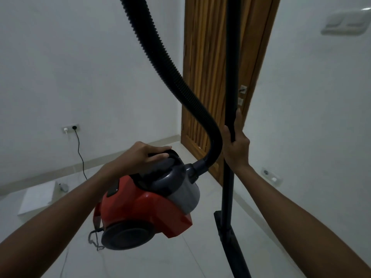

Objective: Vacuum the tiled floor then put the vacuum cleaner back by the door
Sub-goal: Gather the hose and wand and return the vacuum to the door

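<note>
Carrying vacuum cleaner (148, 205) doorward: left hand (144, 155) gripping handle, right hand (236, 149) clasping wand (230, 77); next, lowering beside door (212, 77) at one o'clock.

The room had plain white painted walls (90, 67) meeting in a corner, with a pale skirting strip (60, 171) along the foot of the left wall and a floor of large pale glossy tiles (180, 261). A slatted brown wooden door (208, 77) with a metal handle plate (242, 91) stood just right of the corner. A white wall socket (70, 127) held a black cable (80, 153); a white rectangular box (38, 197) lay near the floor's left edge, dimly lit.
</note>
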